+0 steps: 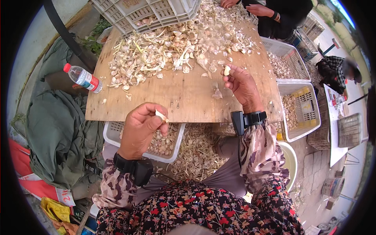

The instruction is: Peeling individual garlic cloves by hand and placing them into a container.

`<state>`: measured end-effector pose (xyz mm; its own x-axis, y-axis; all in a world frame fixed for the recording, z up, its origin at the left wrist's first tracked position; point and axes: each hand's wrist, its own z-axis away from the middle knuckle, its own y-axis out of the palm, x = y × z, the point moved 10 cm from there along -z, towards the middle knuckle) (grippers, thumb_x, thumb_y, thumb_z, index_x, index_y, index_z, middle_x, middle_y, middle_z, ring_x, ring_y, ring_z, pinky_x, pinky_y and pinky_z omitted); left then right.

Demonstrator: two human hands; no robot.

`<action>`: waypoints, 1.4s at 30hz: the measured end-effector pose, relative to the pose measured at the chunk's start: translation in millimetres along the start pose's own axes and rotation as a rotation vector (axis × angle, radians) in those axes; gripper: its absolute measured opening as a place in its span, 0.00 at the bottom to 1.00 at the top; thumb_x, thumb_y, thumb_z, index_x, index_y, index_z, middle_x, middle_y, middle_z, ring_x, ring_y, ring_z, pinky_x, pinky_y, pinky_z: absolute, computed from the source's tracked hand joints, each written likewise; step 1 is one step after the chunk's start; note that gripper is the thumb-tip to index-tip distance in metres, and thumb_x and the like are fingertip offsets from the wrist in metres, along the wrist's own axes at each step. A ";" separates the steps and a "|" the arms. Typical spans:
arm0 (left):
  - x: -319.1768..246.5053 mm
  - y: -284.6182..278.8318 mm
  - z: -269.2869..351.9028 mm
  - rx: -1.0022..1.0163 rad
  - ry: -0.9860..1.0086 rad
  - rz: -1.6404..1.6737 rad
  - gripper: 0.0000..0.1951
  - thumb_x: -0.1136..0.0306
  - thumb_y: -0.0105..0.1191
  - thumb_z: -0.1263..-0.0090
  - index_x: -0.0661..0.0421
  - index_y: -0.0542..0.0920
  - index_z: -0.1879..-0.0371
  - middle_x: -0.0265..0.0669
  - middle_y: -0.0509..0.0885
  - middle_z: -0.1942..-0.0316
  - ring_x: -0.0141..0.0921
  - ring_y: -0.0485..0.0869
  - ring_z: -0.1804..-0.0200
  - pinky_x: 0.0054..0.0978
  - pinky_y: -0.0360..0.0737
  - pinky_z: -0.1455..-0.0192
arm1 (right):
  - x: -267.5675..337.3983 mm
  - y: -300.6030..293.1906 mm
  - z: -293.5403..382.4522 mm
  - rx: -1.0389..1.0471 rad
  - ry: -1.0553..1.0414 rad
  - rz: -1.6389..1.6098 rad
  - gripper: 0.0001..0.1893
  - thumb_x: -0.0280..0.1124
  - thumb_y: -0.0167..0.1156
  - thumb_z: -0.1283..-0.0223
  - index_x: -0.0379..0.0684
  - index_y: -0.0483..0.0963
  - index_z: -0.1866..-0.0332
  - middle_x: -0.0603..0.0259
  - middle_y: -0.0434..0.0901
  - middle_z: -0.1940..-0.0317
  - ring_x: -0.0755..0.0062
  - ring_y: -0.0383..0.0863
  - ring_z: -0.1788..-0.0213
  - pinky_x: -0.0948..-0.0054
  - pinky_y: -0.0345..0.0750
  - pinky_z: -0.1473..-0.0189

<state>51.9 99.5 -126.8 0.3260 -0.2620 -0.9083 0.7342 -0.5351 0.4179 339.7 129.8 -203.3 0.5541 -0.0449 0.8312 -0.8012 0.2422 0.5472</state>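
My left hand (pixel 144 126) is at the table's near edge, holding a garlic clove (pixel 161 115) between thumb and fingers. Farther forward, my right hand (pixel 239 83) pinches another pale garlic clove (pixel 227 70) in its fingertips above the wooden table (pixel 188 100). Beyond both hands lies a wide heap of garlic cloves, dry skins and stalks (pixel 164 55). A few loose skins (pixel 216 93) rest on the board just left of my right hand. Under the near edge, partly behind my left hand, a white plastic crate (pixel 176 147) contains garlic cloves.
A grey plastic crate (pixel 147 14) stands at the table's far left. A plastic bottle (pixel 85 79) is at the left edge. White crates of garlic (pixel 311 114) line the right side. A co-worker's hands (pixel 260 10) are at the far edge; another person (pixel 332 70) sits farther right.
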 end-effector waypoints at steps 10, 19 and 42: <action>17.9 3.3 -109.4 -0.053 0.297 -1.076 0.07 0.75 0.58 0.40 0.60 0.82 0.64 0.41 0.80 0.62 0.37 0.80 0.66 0.28 0.77 0.62 | 39.3 19.0 23.3 0.086 -0.097 -0.042 0.16 0.24 0.52 0.36 0.30 0.70 0.45 0.56 0.80 0.62 0.78 0.78 0.70 0.80 0.76 0.69; 98.7 50.1 -191.8 0.166 0.543 -1.508 0.07 0.72 0.57 0.39 0.57 0.79 0.63 0.42 0.77 0.66 0.43 0.79 0.65 0.32 0.76 0.60 | 112.4 201.2 171.6 1.230 -0.450 -0.622 0.08 0.25 0.60 0.38 0.30 0.80 0.61 0.42 0.81 0.66 0.63 0.84 0.70 0.74 0.83 0.71; 64.6 38.3 -241.2 0.038 0.488 -1.465 0.05 0.69 0.57 0.41 0.58 0.81 0.74 0.39 0.80 0.70 0.41 0.80 0.63 0.38 0.76 0.62 | -15.5 34.8 -154.0 0.094 -0.249 1.716 0.10 0.35 0.61 0.51 0.42 0.81 0.65 0.51 0.83 0.68 0.52 0.83 0.63 0.61 0.78 0.59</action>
<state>244.8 255.7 -173.8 -0.4801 0.7683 -0.4233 0.5612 -0.1019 -0.8214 338.0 288.2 -212.3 -0.9091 0.0441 0.4141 -0.4069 0.1184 -0.9058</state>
